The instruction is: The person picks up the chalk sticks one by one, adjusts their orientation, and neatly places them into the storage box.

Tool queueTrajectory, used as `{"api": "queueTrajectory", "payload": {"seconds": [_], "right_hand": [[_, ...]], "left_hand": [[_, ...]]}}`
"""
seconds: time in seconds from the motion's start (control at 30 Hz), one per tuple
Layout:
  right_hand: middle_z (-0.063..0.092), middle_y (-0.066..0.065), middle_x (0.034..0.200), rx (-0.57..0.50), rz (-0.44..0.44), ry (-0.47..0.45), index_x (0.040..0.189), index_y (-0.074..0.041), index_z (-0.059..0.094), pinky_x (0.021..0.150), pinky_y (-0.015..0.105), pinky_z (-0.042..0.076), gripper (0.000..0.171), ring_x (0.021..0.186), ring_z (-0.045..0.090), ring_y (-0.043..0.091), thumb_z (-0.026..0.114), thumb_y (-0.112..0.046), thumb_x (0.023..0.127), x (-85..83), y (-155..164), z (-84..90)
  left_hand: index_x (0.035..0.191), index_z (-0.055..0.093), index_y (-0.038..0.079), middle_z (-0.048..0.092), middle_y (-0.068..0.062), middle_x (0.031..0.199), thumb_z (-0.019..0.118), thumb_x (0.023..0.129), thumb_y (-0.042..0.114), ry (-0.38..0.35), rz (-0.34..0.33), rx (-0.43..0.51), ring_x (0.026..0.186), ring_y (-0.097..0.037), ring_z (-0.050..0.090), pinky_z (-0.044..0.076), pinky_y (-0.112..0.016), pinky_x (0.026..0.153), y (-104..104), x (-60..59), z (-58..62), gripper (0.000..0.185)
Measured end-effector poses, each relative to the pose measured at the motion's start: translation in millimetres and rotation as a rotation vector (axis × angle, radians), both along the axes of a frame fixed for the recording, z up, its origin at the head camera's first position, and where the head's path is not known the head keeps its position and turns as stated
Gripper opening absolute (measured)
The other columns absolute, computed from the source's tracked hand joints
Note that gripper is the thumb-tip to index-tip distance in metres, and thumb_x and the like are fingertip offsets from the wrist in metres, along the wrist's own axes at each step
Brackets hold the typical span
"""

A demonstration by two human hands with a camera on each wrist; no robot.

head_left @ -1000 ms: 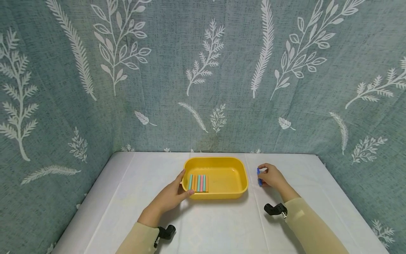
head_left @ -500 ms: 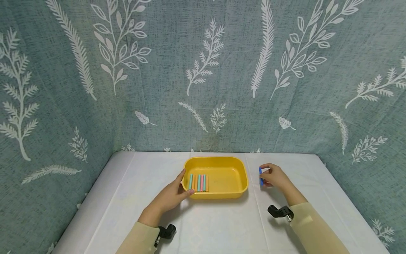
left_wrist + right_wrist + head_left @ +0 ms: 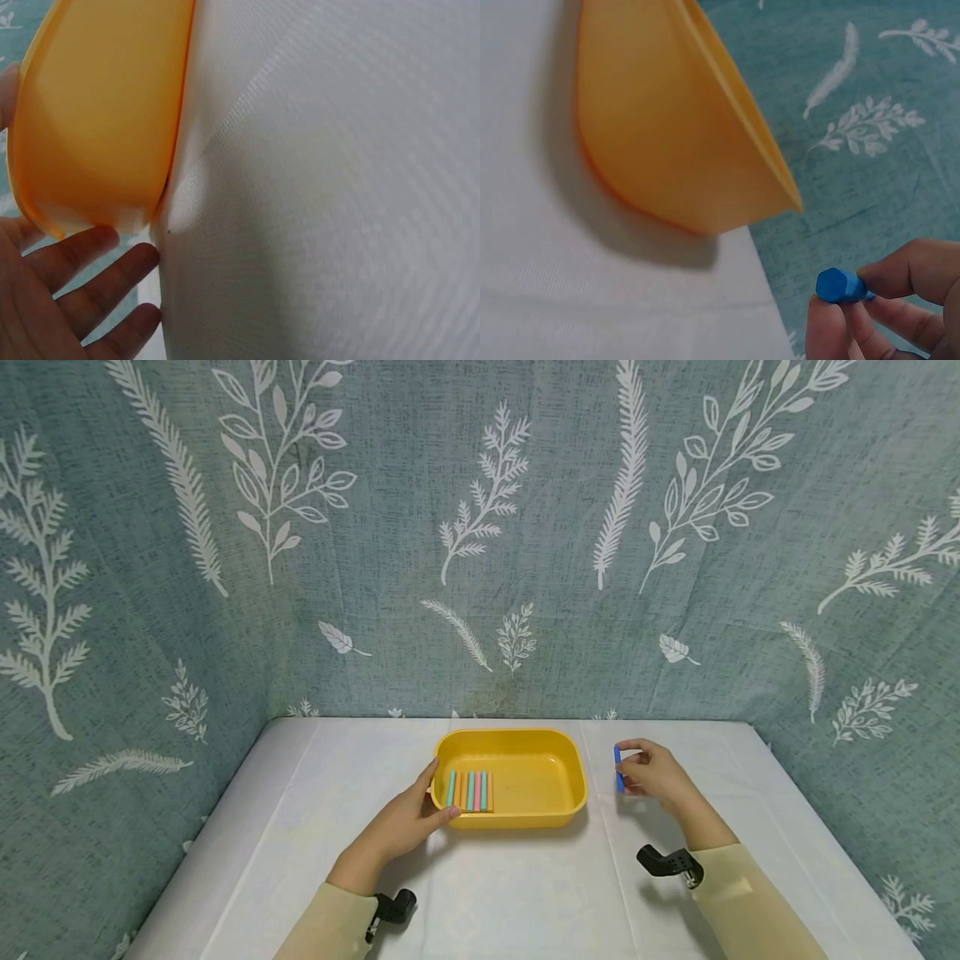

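Note:
My left hand (image 3: 401, 827) holds the left end of a yellow tray (image 3: 536, 821), thumb over the front rim. In the left wrist view, several fingers of that hand lie spread along the tray's outer wall (image 3: 97, 127). Inside the tray, several mint, orange and pink sticks (image 3: 477, 792) lie side by side at the left. To the right of the tray, my right hand (image 3: 660, 781) pinches a blue hexagonal stick (image 3: 618, 768) between thumb and fingertips. Its six-sided end (image 3: 831, 285) faces the camera in the right wrist view.
A white cloth (image 3: 517, 893) covers the table beneath the tray. Behind and at both sides hangs a green-blue curtain (image 3: 390, 527) with white leaf patterns. Each wrist carries a small black camera mount (image 3: 671, 864).
My right hand has moved slightly right and away from me, with the blue hexagonal stick still pinched. My left hand and the tray have stayed in place.

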State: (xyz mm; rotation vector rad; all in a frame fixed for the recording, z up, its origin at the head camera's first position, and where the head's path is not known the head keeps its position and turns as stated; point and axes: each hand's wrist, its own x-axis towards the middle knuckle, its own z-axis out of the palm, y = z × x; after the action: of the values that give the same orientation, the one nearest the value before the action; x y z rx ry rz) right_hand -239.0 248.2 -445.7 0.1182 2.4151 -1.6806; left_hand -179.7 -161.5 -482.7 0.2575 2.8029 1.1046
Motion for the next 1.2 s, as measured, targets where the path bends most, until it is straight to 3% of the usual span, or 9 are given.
{"api": "queueTrajectory", "payload": {"seconds": [0.63,0.97,1.2], "right_hand": [[0.061,0.011,0.1,-0.13,0.044,-0.001,0.144,0.0,0.045,0.069,0.032,0.059,0.048,0.077,0.065,0.019,0.059,-0.003,0.098,2.7,-26,28.1],[0.062,0.015,0.106,-0.146,0.087,-0.022,0.143,-0.002,0.047,0.07,0.032,0.059,0.049,0.079,0.066,0.021,0.064,-0.004,0.097,0.4,-55,32.3],[0.06,0.012,0.099,-0.192,0.101,-0.042,0.143,-0.001,0.047,0.067,0.03,0.059,0.049,0.076,0.065,0.022,0.062,-0.001,0.096,-1.0,-76,32.8]], "left_hand": [[0.163,0.013,0.018,0.05,-0.014,0.148,0.065,0.09,0.06,0.004,0.0,-0.005,0.13,-0.029,0.054,0.036,-0.054,0.111,2,0.6,3.0,0.099],[0.163,0.012,0.018,0.05,-0.014,0.148,0.065,0.092,0.057,-0.003,0.0,-0.008,0.128,-0.029,0.055,0.036,-0.053,0.111,1,0.2,2.6,0.097],[0.163,0.013,0.018,0.049,-0.015,0.148,0.066,0.092,0.057,-0.004,-0.003,-0.002,0.129,-0.03,0.054,0.036,-0.054,0.111,0,0.5,1.6,0.097]]}}
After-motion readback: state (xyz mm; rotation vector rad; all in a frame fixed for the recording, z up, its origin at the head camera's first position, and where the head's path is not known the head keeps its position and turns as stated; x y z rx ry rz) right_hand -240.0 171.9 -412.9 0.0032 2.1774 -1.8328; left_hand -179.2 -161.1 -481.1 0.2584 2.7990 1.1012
